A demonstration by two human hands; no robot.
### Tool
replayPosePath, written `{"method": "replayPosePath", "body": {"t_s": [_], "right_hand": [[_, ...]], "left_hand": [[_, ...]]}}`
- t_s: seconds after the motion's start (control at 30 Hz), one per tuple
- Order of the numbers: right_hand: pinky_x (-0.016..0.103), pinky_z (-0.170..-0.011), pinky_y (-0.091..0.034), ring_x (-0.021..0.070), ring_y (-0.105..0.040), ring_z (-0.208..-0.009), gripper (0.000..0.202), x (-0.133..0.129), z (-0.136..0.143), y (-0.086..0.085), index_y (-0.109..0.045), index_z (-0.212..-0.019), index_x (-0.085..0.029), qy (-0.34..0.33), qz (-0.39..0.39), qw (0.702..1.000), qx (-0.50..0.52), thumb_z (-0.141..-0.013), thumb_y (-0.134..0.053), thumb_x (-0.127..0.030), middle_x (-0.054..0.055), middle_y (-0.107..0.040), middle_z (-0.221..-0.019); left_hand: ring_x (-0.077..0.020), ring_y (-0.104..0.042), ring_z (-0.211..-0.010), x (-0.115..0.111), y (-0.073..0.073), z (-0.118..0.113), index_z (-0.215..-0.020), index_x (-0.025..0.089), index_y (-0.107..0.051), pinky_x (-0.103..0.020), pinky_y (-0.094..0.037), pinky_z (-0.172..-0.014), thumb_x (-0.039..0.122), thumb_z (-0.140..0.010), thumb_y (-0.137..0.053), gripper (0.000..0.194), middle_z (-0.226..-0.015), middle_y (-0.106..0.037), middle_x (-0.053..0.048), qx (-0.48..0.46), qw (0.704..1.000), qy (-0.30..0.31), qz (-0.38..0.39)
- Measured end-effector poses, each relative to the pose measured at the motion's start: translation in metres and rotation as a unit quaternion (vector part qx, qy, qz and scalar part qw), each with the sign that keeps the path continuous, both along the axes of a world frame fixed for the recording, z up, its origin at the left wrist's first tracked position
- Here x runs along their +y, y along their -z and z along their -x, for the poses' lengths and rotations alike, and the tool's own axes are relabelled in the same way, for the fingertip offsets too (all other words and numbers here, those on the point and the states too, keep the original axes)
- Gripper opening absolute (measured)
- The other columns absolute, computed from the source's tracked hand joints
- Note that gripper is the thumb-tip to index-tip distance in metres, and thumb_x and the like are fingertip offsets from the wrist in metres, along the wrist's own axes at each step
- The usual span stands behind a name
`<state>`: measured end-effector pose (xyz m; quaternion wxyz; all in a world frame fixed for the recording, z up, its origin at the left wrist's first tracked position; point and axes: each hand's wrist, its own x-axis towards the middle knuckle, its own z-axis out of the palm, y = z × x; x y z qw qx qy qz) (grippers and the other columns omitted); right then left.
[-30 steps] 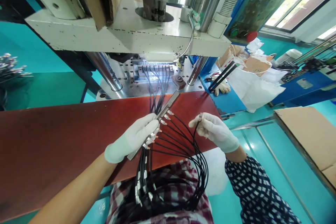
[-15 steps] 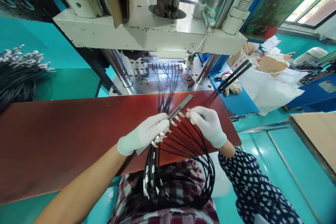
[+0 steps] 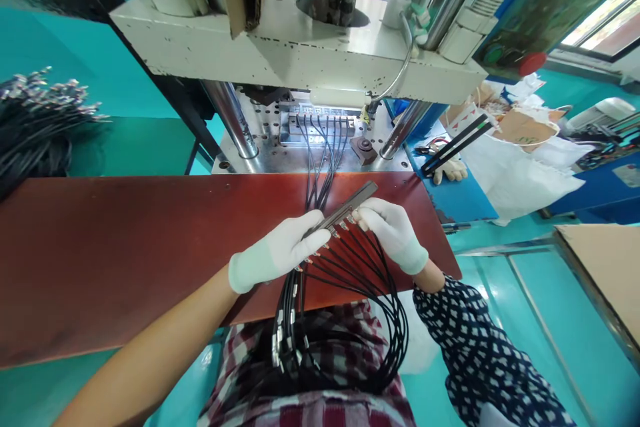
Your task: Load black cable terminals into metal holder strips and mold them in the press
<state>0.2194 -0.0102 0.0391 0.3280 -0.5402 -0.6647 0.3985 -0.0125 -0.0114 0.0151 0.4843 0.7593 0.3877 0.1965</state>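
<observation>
My left hand (image 3: 285, 247), in a white glove, is closed around a long grey metal bar (image 3: 356, 199) that slants up to the right over the red-brown board (image 3: 125, 240). Small metal connectors (image 3: 335, 232) sit in a row along the bar, each on a black cable. The cables (image 3: 395, 320) loop down over my lap and back. Gloved too, my right hand (image 3: 387, 230) pinches a cable's connector end at the bar's upper part; its fingers mostly cover that piece.
Behind the board stands a press with a perforated metal base (image 3: 270, 161), a metal fixture (image 3: 295, 127) holding several cables, and steel posts. Bundled cables (image 3: 40, 127) lie far left. A blue table (image 3: 460, 193) with a glove (image 3: 453, 170) and white bags (image 3: 535, 180) are right.
My right hand has brought the connector from just off the bar up against it. The bar has shifted slightly in my left hand's grip, and the camera view has moved a little.
</observation>
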Motion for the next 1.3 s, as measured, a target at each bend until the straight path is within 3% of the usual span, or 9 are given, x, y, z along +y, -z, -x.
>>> {"method": "replayPosePath", "body": {"t_s": [0.1, 0.2, 0.47, 0.57, 0.67, 0.83, 0.93, 1.03, 1.3], "right_hand": [[0.026, -0.069, -0.043, 0.0135, -0.055, -0.070, 0.026, -0.007, -0.004, 0.003, -0.061, -0.074, -0.018, -0.005, -0.079, 0.996, -0.047, -0.093, -0.044, -0.026, 0.001, -0.062, -0.076], [0.026, -0.067, -0.043, 0.0117, -0.053, -0.062, 0.017, -0.013, -0.006, 0.007, -0.069, -0.088, -0.018, 0.039, -0.192, 0.968, -0.155, -0.089, -0.052, -0.022, 0.001, -0.064, -0.075], [0.028, -0.059, -0.035, 0.0106, -0.043, -0.052, 0.022, -0.010, 0.002, 0.011, -0.062, -0.063, -0.018, 0.074, -0.359, 0.879, -0.305, -0.083, -0.055, -0.015, -0.002, -0.053, -0.053], [0.029, -0.059, -0.033, 0.0117, -0.042, -0.052, 0.026, -0.009, 0.003, 0.012, -0.059, -0.057, -0.019, 0.076, -0.371, 0.860, -0.342, -0.083, -0.054, -0.015, -0.001, -0.049, -0.050], [0.030, -0.059, -0.034, 0.0121, -0.043, -0.052, 0.026, -0.011, 0.003, 0.011, -0.060, -0.059, -0.019, 0.082, -0.359, 0.863, -0.347, -0.084, -0.054, -0.016, -0.001, -0.052, -0.051], [0.030, -0.069, -0.043, 0.0147, -0.060, -0.070, 0.017, -0.025, 0.003, 0.003, -0.072, -0.098, -0.021, 0.095, -0.327, 0.881, -0.329, -0.089, -0.061, -0.029, 0.005, -0.070, -0.093], [0.033, -0.071, -0.041, 0.0184, -0.060, -0.079, 0.012, -0.033, 0.008, 0.000, -0.074, -0.090, -0.024, 0.078, -0.363, 0.857, -0.358, -0.086, -0.067, -0.033, 0.005, -0.068, -0.090], [0.035, -0.068, -0.036, 0.0178, -0.057, -0.074, 0.008, -0.034, 0.015, 0.003, -0.074, -0.084, -0.025, 0.066, -0.387, 0.835, -0.385, -0.084, -0.069, -0.031, 0.003, -0.067, -0.084], [0.034, -0.065, -0.034, 0.0154, -0.053, -0.067, 0.016, -0.027, 0.023, 0.010, -0.064, -0.065, -0.022, 0.092, -0.408, 0.830, -0.369, -0.081, -0.065, -0.020, 0.002, -0.063, -0.073]], "left_hand": [[-0.0102, -0.041, -0.065, -0.001, 0.001, -0.002, -0.082, 0.019, -0.041, -0.025, -0.036, -0.063, 0.051, -0.100, -0.037, 0.037, -0.073, -0.042, 0.005, -0.023, 1.000, -0.010, 0.015], [-0.0106, -0.041, -0.065, -0.002, -0.001, -0.004, -0.082, 0.019, -0.042, -0.025, -0.035, -0.061, 0.051, -0.100, -0.036, 0.038, -0.073, -0.043, 0.004, -0.027, 0.999, -0.013, 0.019], [-0.0103, -0.038, -0.064, -0.003, 0.001, -0.004, -0.081, 0.019, -0.039, -0.025, -0.034, -0.062, 0.052, -0.099, -0.037, 0.038, -0.071, -0.041, 0.005, -0.010, 1.000, -0.016, 0.009], [-0.0107, -0.038, -0.065, -0.003, 0.003, -0.004, -0.081, 0.019, -0.039, -0.025, -0.034, -0.063, 0.052, -0.099, -0.038, 0.038, -0.071, -0.041, 0.005, 0.000, 1.000, -0.018, -0.007], [-0.0105, -0.040, -0.064, -0.003, 0.004, -0.004, -0.082, 0.019, -0.040, -0.025, -0.036, -0.062, 0.052, -0.099, -0.038, 0.037, -0.072, -0.043, 0.005, -0.008, 1.000, -0.020, -0.004], [-0.0107, -0.048, -0.064, -0.006, 0.002, -0.006, -0.084, 0.020, -0.045, -0.024, -0.042, -0.059, 0.055, -0.098, -0.038, 0.039, -0.073, -0.047, 0.004, -0.066, 0.993, -0.045, 0.084], [-0.0104, -0.048, -0.061, -0.007, 0.002, -0.007, -0.085, 0.020, -0.046, -0.023, -0.042, -0.056, 0.057, -0.097, -0.038, 0.040, -0.071, -0.046, 0.004, -0.081, 0.987, -0.064, 0.121], [-0.0099, -0.045, -0.060, -0.006, 0.003, -0.007, -0.082, 0.019, -0.046, -0.023, -0.041, -0.057, 0.056, -0.098, -0.039, 0.040, -0.069, -0.045, 0.005, -0.075, 0.991, -0.064, 0.089], [-0.0098, -0.044, -0.061, -0.004, 0.005, -0.007, -0.080, 0.019, -0.045, -0.024, -0.037, -0.058, 0.053, -0.099, -0.038, 0.039, -0.070, -0.046, 0.005, -0.054, 0.997, -0.050, 0.034]]}}
